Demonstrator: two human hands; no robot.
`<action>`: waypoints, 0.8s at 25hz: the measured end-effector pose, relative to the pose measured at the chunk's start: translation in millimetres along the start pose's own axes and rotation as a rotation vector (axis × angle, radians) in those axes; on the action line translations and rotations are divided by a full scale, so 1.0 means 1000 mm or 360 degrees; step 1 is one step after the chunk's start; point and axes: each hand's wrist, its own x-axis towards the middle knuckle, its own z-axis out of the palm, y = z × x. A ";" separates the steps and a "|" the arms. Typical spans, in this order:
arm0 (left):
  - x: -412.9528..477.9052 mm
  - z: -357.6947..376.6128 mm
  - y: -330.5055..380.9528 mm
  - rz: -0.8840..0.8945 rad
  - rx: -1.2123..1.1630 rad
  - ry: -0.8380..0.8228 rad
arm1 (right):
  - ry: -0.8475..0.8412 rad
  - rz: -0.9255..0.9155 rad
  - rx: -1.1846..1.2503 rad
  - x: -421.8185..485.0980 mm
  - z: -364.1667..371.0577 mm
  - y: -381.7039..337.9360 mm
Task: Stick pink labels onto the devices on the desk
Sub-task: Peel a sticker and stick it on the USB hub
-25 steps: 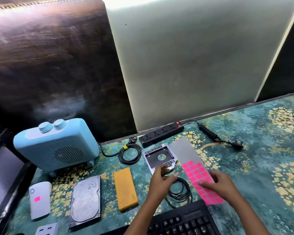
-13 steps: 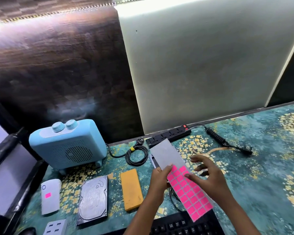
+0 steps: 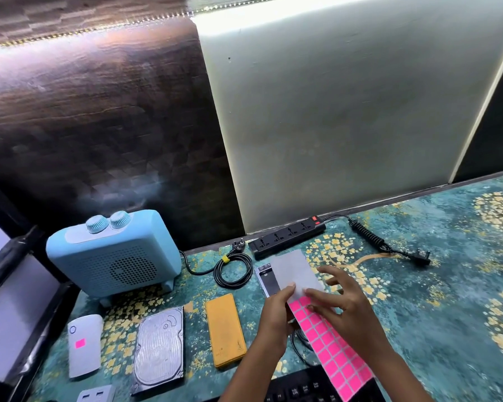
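A long sheet of pink labels (image 3: 336,352) is lifted above the desk, its upper part grey and bare. My left hand (image 3: 275,317) pinches the sheet's left edge with thumb on top. My right hand (image 3: 341,303) touches the top pink row with thumb and forefinger, other fingers spread. On the desk lie a white device (image 3: 83,343) that carries one pink label, a silver hard drive (image 3: 160,348), an orange power bank (image 3: 225,329), and a silver drive caddy (image 3: 266,281) partly hidden behind the sheet. A blue fan heater (image 3: 114,253) stands at the back left.
A black power strip (image 3: 286,236) with coiled cord and plug (image 3: 418,255) lies along the back wall. A coiled black cable (image 3: 233,269) sits beside the heater. A black keyboard (image 3: 302,388) and a white socket adapter (image 3: 95,395) are at the near edge. A dark monitor frame (image 3: 9,300) stands left.
The label sheet lay flat on the desk a second ago; both hands have lifted it and brought it nearer. My right fingers have moved to its top pink row.
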 end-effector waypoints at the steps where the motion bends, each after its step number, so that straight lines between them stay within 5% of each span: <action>1: -0.001 0.001 0.002 -0.0046 -0.0044 -0.0012 | 0.0017 -0.0027 -0.0026 -0.001 0.000 0.000; 20: -0.017 0.001 0.009 -0.0408 -0.0234 -0.0192 | 0.0146 0.0077 0.0142 -0.011 -0.002 -0.006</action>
